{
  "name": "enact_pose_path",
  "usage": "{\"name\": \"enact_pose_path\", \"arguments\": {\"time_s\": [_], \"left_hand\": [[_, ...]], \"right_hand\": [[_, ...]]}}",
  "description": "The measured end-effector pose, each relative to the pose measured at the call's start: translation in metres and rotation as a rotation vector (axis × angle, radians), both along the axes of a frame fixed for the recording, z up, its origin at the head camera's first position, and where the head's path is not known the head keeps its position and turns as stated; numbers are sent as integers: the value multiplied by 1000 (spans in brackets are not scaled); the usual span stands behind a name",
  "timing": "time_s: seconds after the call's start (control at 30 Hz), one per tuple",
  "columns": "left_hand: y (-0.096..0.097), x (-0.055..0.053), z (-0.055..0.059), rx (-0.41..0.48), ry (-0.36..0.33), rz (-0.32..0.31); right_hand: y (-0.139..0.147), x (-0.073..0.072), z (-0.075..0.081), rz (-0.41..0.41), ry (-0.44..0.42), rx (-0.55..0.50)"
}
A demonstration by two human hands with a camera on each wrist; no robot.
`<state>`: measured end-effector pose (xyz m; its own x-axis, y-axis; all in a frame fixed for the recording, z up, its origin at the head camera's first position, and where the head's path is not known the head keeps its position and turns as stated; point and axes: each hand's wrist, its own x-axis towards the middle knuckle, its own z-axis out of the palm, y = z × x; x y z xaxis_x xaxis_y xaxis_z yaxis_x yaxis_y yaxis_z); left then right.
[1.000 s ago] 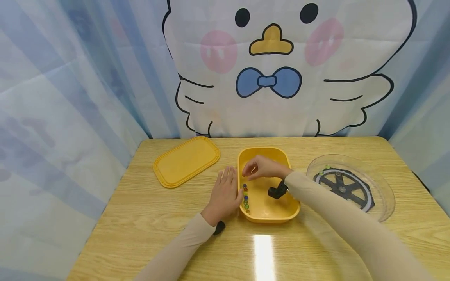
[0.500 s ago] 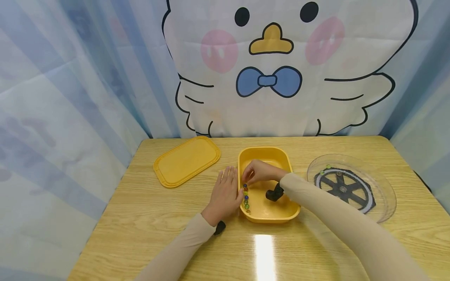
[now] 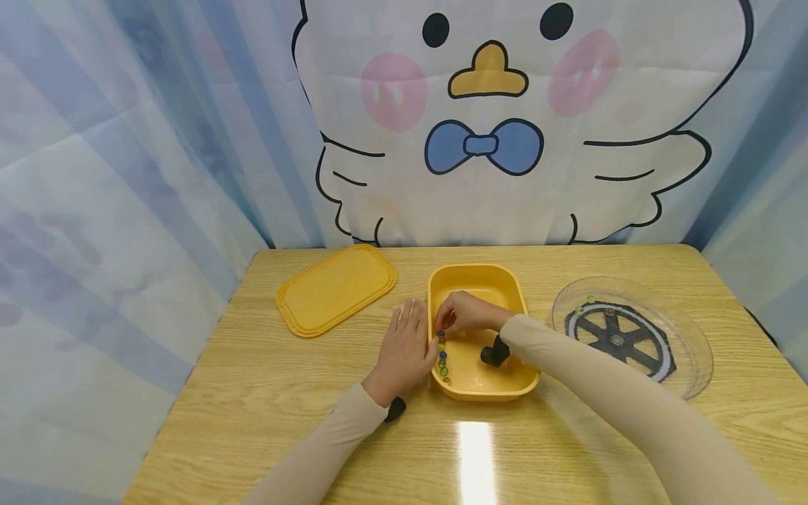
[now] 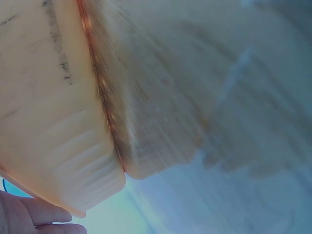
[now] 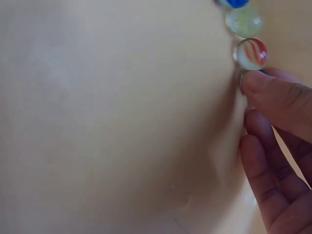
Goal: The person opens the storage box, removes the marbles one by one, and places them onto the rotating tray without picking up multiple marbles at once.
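A yellow plastic bin [image 3: 489, 375] sits on the table, with several glass marbles [image 3: 443, 355] in a row along its left wall. Inside it, my right hand [image 3: 466, 312] has its fingertips at the far end of the row, thumb and index finger pinching the end marble [image 5: 242, 80], mostly hidden behind the thumb. Right beside that one in the right wrist view lies a red-striped marble [image 5: 252, 53], followed by a yellowish one [image 5: 244, 22]. My left hand [image 3: 404, 347] rests with straight fingers along the bin's outer left side, thumb at the rim.
Left of the bin a yellow lid [image 3: 336, 291] lies flat at the back of the table. On the right is a clear round dish [image 3: 691, 351] with a black wheel-like pattern and a few small marbles [image 3: 590, 299] at its far edge. A patterned curtain [image 3: 480, 203] hangs behind.
My right hand has come down and nearer inside the bin, from above the far end of the row to the end marble. My left hand has kept its place.
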<state>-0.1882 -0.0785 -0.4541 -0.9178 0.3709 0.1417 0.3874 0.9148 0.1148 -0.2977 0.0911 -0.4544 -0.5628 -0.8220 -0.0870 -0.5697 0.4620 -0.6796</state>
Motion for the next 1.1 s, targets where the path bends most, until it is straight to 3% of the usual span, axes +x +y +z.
{"name": "enact_pose_path", "arguments": {"time_s": [0.53, 0.8, 1.1], "left_hand": [[1, 0, 0, -17, 12, 4], [1, 0, 1, -6, -4, 7], [1, 0, 1, -1, -24, 16]], "right_hand": [[-2, 0, -2, 25, 45, -1], [1, -1, 5, -20, 91, 21], [5, -1, 16, -74, 76, -13]]}}
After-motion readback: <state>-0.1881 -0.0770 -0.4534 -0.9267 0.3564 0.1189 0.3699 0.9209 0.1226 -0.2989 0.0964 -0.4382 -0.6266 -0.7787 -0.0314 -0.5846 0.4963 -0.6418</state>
